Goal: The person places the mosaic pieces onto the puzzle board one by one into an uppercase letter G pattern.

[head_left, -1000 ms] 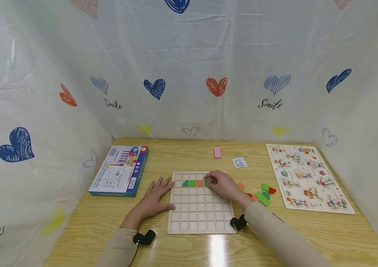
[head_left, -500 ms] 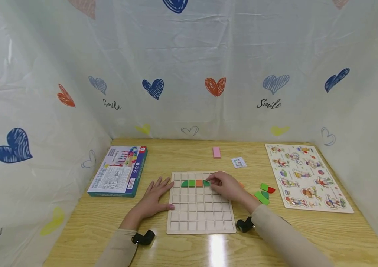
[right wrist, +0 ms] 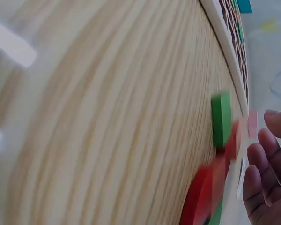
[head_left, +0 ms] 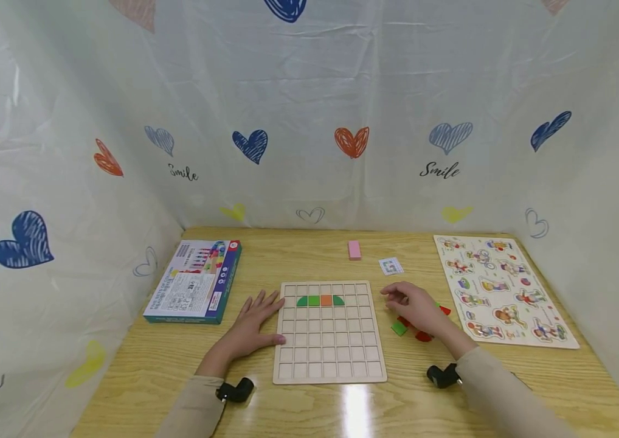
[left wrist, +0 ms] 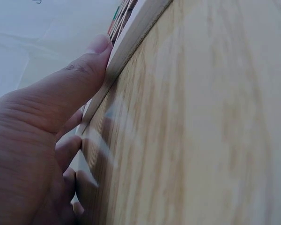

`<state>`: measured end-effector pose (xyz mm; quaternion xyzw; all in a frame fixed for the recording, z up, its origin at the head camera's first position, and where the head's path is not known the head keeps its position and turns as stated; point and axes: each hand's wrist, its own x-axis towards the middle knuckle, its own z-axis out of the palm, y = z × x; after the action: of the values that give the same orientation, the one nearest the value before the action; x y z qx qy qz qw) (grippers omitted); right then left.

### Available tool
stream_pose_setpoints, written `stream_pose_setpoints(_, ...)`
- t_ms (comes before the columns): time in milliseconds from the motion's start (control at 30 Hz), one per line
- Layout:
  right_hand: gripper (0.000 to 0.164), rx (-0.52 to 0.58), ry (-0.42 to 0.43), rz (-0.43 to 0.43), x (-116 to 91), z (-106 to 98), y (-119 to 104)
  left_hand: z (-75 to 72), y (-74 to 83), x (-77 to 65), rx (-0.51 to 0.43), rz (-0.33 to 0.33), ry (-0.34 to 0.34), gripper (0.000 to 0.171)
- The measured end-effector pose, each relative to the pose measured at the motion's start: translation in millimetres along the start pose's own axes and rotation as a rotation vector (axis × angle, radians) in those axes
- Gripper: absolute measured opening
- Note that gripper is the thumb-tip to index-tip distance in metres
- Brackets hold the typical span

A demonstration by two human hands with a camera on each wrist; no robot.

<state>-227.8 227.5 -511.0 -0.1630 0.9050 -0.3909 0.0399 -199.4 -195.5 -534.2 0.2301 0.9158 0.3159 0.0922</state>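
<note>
A wooden grid board [head_left: 329, 353] lies flat on the table. In one of its upper rows sit a dark green rounded piece [head_left: 302, 302], a light green square [head_left: 314, 301], an orange square [head_left: 326, 300] and another dark green rounded piece [head_left: 338, 301]. My left hand [head_left: 249, 331] rests at the board's left edge, fingers spread, thumb [left wrist: 91, 56] touching the side. Right of the board, my right hand [head_left: 416, 309] hovers over loose pieces, holding nothing. Among them show a green block [right wrist: 221, 119] and a red piece [head_left: 424, 336]; the hand hides others.
At the left lies a flat box [head_left: 191, 280]. Behind the board are a pink block [head_left: 354, 250] and a small printed card [head_left: 391, 266]. A picture puzzle board [head_left: 503, 292] lies at the right. A printed curtain [head_left: 309, 182] hangs behind the table.
My right hand has let go of the right-hand dark green piece on the board and moved right, over the loose pieces. The left hand has stayed in place.
</note>
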Motion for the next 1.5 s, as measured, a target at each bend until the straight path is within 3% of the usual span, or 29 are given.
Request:
stream_pose_setpoints(300, 0.025, -0.094, 0.089, 0.040, -26.9, -37.0, 21.9, 0.6, -0.6, 0.0, 0.005, 0.002, -0.001, 0.089)
stream_pose_setpoints(500, 0.026, -0.192, 0.128, 0.078, -36.5, -47.6, 34.1, 0.8, -1.0, -0.5, 0.004, -0.003, 0.001, 0.090)
stream_pose_setpoints(767, 0.025, -0.232, 0.077, 0.136, -39.4, -51.5, 44.5, 0.8, -1.2, -0.6, 0.000, 0.001, 0.000, 0.090)
stream_pose_setpoints(1067, 0.023, -0.258, 0.080, 0.114, -38.2, -47.2, 43.5, 0.3, 0.4, -1.0, 0.001, 0.004, -0.001, 0.090)
stream_pose_setpoints(1333, 0.020, -0.235, 0.113, 0.081, -35.8, -45.3, 39.3, -0.8, 2.4, -1.1, 0.006, 0.008, 0.003, 0.089)
stream_pose_setpoints(1500, 0.022, -0.168, 0.121, 0.091, -29.7, -39.9, 34.4, -1.3, 3.2, -1.5, 0.008, 0.013, 0.008, 0.089)
